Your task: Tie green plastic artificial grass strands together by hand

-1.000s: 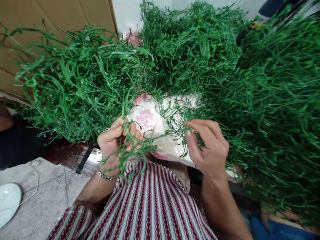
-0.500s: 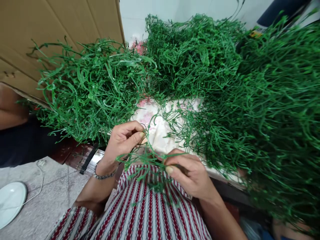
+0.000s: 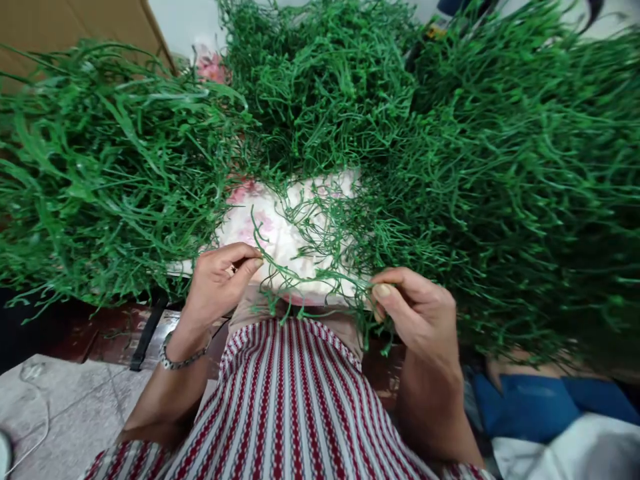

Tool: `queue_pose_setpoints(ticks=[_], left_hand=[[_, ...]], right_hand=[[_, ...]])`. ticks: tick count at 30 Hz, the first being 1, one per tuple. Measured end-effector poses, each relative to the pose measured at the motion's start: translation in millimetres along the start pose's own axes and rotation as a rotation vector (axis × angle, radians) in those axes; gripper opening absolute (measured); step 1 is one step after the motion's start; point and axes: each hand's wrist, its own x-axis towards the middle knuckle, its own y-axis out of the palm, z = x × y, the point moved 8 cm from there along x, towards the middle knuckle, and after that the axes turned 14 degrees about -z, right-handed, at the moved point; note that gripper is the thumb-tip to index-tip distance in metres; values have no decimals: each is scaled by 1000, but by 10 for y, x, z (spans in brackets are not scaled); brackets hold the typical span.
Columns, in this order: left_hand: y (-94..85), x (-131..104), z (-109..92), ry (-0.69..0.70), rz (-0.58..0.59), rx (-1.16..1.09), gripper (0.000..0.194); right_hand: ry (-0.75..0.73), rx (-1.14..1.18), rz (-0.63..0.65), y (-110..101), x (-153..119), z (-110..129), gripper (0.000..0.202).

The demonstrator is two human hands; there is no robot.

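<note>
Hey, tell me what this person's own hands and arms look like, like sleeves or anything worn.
Both the left hand and right hand are ungloved. A silver-toned linked band circles the left wrist; none shows on the right. The left sleeve has red and whitish stripes.

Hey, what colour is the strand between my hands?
The strand is green; the head view shows it best, between the left hand and right hand.

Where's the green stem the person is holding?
In the middle of the head view, the green stem stretches between the left hand and right hand, by the floral cloth's near edge.
</note>
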Motion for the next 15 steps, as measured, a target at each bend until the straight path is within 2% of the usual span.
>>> queue_pose_setpoints(ticks=[3, 4, 5, 7, 8, 9, 10, 11, 13, 15], left_hand=[[99, -9, 11, 19, 52, 5, 11], [85, -14, -8, 29, 30, 3, 11], [27, -18, -40, 40, -36, 12, 11], [-182, -51, -164, 85, -261, 76, 18], [-285, -88, -269, 132, -372, 119, 24], [-338, -128, -402, 205, -437, 154, 30], [-324, -159, -547, 295, -433, 168, 37], [-249, -188, -697, 407, -372, 148, 41], [25, -223, -881, 563, -139, 134, 44], [279, -241, -917, 648, 35, 140, 41]], right_hand=[[13, -27, 4, -1, 67, -8, 16], [8, -32, 14, 9, 90, -1, 16], [1, -39, 26, 21, 110, 7, 17], [-11, -55, 59, 63, 138, 21, 16], [-19, -67, 80, 94, 146, 29, 16], [-32, -81, 104, 130, 150, 40, 15], [-49, -95, 128, 172, 151, 54, 15], [-69, -105, 154, 217, 150, 72, 15], [-118, -103, 211, 314, 139, 118, 16], [-167, -78, 264, 398, 122, 169, 16]])
